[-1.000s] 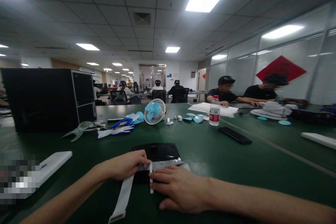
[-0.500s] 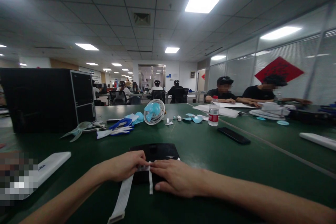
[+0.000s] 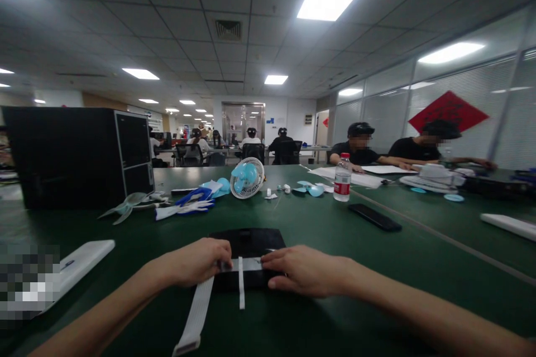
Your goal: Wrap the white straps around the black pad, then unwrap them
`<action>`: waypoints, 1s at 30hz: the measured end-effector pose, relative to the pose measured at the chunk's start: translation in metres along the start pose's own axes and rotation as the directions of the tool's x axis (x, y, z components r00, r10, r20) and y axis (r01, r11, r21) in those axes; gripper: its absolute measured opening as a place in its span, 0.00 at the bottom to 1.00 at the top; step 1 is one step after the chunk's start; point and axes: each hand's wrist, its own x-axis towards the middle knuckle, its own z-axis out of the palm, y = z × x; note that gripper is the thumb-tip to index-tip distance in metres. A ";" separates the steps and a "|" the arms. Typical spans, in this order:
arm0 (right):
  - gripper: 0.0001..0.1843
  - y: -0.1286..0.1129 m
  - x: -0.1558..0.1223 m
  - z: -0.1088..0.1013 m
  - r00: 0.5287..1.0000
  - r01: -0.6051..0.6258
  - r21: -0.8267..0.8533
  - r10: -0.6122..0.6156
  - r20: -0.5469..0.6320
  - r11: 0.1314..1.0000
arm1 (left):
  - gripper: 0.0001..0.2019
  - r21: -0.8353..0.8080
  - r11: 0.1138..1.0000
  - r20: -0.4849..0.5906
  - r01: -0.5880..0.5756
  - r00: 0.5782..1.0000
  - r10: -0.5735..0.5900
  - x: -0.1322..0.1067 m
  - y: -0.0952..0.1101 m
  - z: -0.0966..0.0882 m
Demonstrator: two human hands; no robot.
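A flat black device (image 3: 251, 241) lies on the green table (image 3: 343, 245) in front of me. Across its near part runs a grey-white strip (image 3: 247, 264), crossed by a narrow white strip (image 3: 242, 290). My left hand (image 3: 201, 261) presses its curled fingertips on the strip's left end. My right hand (image 3: 304, 269) rests fingers-down on the strip's right end, thumb tucked under. A long white ribbed band (image 3: 193, 318) trails from the device toward me.
A black computer case (image 3: 79, 156) stands at left, with a white flat box (image 3: 81, 265) nearer. Gloves (image 3: 186, 206), a small fan (image 3: 247, 177), a water bottle (image 3: 342, 177) and a dark phone (image 3: 374, 216) lie further out. Other people sit at the far right.
My right hand has slid to the right along the strip, uncovering its middle. My left hand has stayed on the left end.
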 end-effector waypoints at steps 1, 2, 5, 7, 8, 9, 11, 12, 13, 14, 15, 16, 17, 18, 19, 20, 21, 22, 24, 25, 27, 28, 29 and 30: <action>0.26 0.001 -0.001 -0.002 1.000 -0.014 -0.005 0.014 0.003 1.000 | 0.14 0.001 1.000 0.003 0.009 1.000 -0.009 0.000 -0.001 0.000; 0.25 0.003 -0.003 -0.004 1.000 -0.025 -0.016 0.026 0.007 1.000 | 0.13 0.000 1.000 0.006 0.019 1.000 -0.019 0.000 -0.001 0.000; 0.23 0.007 -0.008 -0.010 0.998 -0.048 -0.067 0.050 0.026 0.997 | 0.10 -0.003 0.998 0.015 0.057 0.998 -0.057 -0.001 -0.002 -0.002; 0.21 0.009 -0.011 -0.013 0.998 -0.057 -0.098 0.061 0.033 0.994 | 0.08 -0.016 0.996 0.022 0.087 0.996 -0.087 -0.002 -0.002 -0.002; 0.19 0.009 -0.012 -0.015 0.997 -0.061 -0.109 0.065 0.033 0.992 | 0.08 -0.024 0.995 0.025 0.099 0.995 -0.098 -0.002 -0.003 -0.003; 0.18 0.010 -0.014 -0.017 0.997 -0.062 -0.119 0.066 0.033 0.991 | 0.07 -0.032 0.994 0.025 0.108 0.994 -0.108 -0.003 -0.004 -0.003; 0.17 0.010 -0.016 -0.020 0.998 -0.051 -0.141 0.057 0.038 0.989 | 0.07 -0.036 0.992 0.023 0.122 0.992 -0.121 -0.003 -0.007 -0.002; 0.16 0.010 -0.017 -0.021 0.998 -0.043 -0.150 0.050 0.045 0.988 | 0.07 -0.031 0.991 0.020 0.127 0.992 -0.127 -0.002 -0.008 -0.001; 0.16 0.011 -0.017 -0.022 0.998 -0.036 -0.158 0.044 0.049 0.987 | 0.07 -0.025 0.991 0.017 0.132 0.991 -0.132 -0.002 -0.010 0.000; 0.16 0.011 -0.017 -0.022 0.998 -0.030 -0.163 0.039 0.051 0.986 | 0.06 -0.022 0.990 0.015 0.136 0.991 -0.136 -0.001 -0.012 0.000; 0.17 0.011 -0.017 -0.022 0.998 -0.028 -0.167 0.037 0.053 0.986 | 0.06 -0.022 0.990 0.014 0.139 0.990 -0.139 -0.001 -0.013 0.001; 0.17 0.011 -0.017 -0.022 0.998 -0.030 -0.167 0.040 0.054 0.986 | 0.06 -0.024 0.990 0.014 0.142 0.990 -0.141 -0.001 -0.014 0.002; 0.16 0.011 -0.017 -0.022 0.997 -0.038 -0.164 0.047 0.056 0.986 | 0.06 -0.027 0.989 0.013 0.145 0.989 -0.145 0.000 -0.014 0.002; 0.16 0.010 -0.016 -0.022 0.997 -0.049 -0.160 0.059 0.057 0.986 | 0.06 -0.028 0.988 0.013 0.150 0.989 -0.150 0.000 -0.014 0.002; 0.16 0.010 -0.016 -0.022 0.996 -0.065 -0.155 0.074 0.057 0.986 | 0.06 -0.026 0.987 0.014 0.156 0.988 -0.156 -0.001 -0.014 0.002; 0.16 0.010 -0.015 -0.022 0.994 -0.080 -0.150 0.089 0.056 0.985 | 0.06 -0.022 0.987 0.013 0.162 0.987 -0.161 -0.001 -0.014 0.002; 0.15 0.010 -0.015 -0.021 0.994 -0.091 -0.147 0.099 0.053 0.985 | 0.06 -0.017 0.986 0.013 0.168 0.986 -0.168 -0.001 -0.014 0.001; 0.15 0.011 -0.015 -0.021 0.994 -0.093 -0.147 0.101 0.048 0.985 | 0.06 -0.013 0.984 0.014 0.176 0.984 -0.176 -0.002 -0.014 0.001; 0.15 0.012 -0.015 -0.020 0.995 -0.084 -0.148 0.090 0.040 0.985 | 0.06 -0.013 0.980 0.023 0.197 0.980 -0.197 -0.003 -0.016 0.001; 0.15 0.013 -0.015 -0.020 0.996 -0.079 -0.149 0.085 0.037 0.986 | 0.07 -0.016 0.978 0.031 0.206 0.978 -0.206 -0.003 -0.017 0.001; 0.16 0.014 -0.015 -0.019 0.996 -0.078 -0.150 0.084 0.031 0.986 | 0.07 -0.023 0.977 0.040 0.212 0.977 -0.211 -0.004 -0.018 0.001; 0.16 0.015 -0.015 -0.019 0.996 -0.082 -0.152 0.087 0.030 0.985 | 0.07 -0.023 0.978 0.040 0.209 0.977 -0.208 -0.004 -0.019 0.001; 0.16 0.016 -0.015 -0.019 0.995 -0.085 -0.155 0.091 0.030 0.984 | 0.07 -0.019 0.979 0.036 0.202 0.979 -0.201 -0.004 -0.019 0.000; 0.16 0.016 -0.015 -0.019 0.995 -0.086 -0.157 0.092 0.031 0.984 | 0.07 -0.014 0.981 0.030 0.195 0.980 -0.194 -0.004 -0.019 0.000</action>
